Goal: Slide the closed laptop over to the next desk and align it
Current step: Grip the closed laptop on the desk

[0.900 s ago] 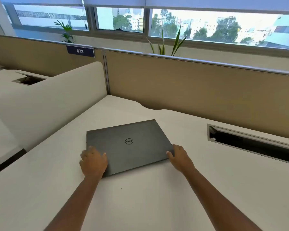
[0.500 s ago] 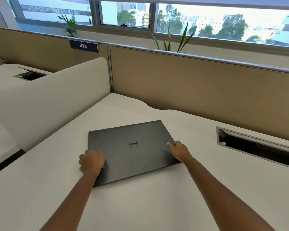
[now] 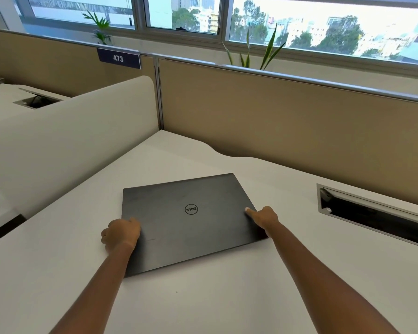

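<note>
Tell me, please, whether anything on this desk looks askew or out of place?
Only the closed laptop: it lies turned at an angle to the white desk edges and the partition. Nothing looks spilled or damaged.

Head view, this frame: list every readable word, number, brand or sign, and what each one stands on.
"473": white digits on the dark blue plate fixed to the top of the tan partition.
"DELL": round logo on the closed laptop lid, seen upside down from here.
No other text is legible; the buildings outside show no readable signs.
</note>
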`<state>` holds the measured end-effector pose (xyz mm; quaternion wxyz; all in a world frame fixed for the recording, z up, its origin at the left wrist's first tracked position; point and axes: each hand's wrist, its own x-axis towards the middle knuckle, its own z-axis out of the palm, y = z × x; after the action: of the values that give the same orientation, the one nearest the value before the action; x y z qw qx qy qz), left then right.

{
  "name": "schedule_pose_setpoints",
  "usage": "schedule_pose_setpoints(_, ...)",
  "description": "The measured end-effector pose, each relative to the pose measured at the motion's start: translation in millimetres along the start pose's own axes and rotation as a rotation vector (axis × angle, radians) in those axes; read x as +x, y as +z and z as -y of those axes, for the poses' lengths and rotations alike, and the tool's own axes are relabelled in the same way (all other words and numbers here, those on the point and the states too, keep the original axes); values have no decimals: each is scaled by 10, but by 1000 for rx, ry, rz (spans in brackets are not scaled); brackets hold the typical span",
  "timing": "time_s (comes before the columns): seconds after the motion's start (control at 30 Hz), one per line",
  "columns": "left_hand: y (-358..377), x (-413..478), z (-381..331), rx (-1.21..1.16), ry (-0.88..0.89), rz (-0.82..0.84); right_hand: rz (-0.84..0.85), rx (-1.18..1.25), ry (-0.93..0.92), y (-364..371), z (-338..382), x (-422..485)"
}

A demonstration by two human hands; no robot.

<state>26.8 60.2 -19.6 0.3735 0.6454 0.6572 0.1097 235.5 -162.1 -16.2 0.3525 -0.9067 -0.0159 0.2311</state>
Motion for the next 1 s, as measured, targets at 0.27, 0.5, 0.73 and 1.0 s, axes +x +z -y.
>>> schedule_pose_setpoints(0.27, -51, 74, 45, -121, -7, -11, -10, 137, 38, 76, -77, 94)
schedule_pose_setpoints(0.5, -90, 6, 36, -359, -80, -19, -93, 184, 7, 103, -120, 118)
schedule_pose_setpoints(0.73, -125, -144, 33, -414, -92, -16, -136, 185, -6, 17, -213, 54)
schedule_pose_setpoints(1.0, -103, -372, -17, -458, -76, 9, -165, 222, 1, -192, -395, -47)
